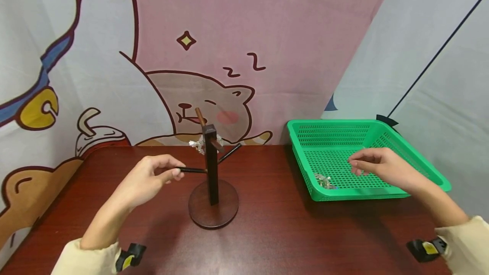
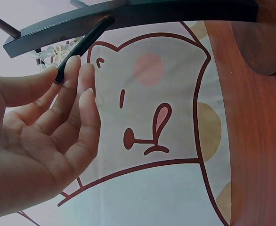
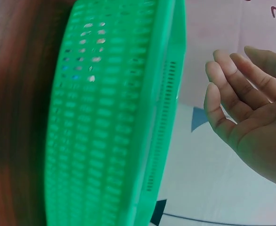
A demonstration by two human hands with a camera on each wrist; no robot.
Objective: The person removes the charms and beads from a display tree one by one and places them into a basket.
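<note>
My left grip pinches the free end of a black peg between thumb and fingers, at the side of a dark wooden stand on a reddish-brown counter. The stand's post rises upright from a round base, with more pegs jutting out at different heights. A clear, glittering ornament shows behind the post near its top; which peg bears it, I cannot tell. To the right, my right grip, its fingers loosely bent and holding nothing, hovers over a green perforated basket. A small cluster of shiny pieces lies in the basket's near left corner. Behind the counter hangs a cloth printed with a sleeping cartoon animal. Cream sleeves cover both my forearms.
</note>
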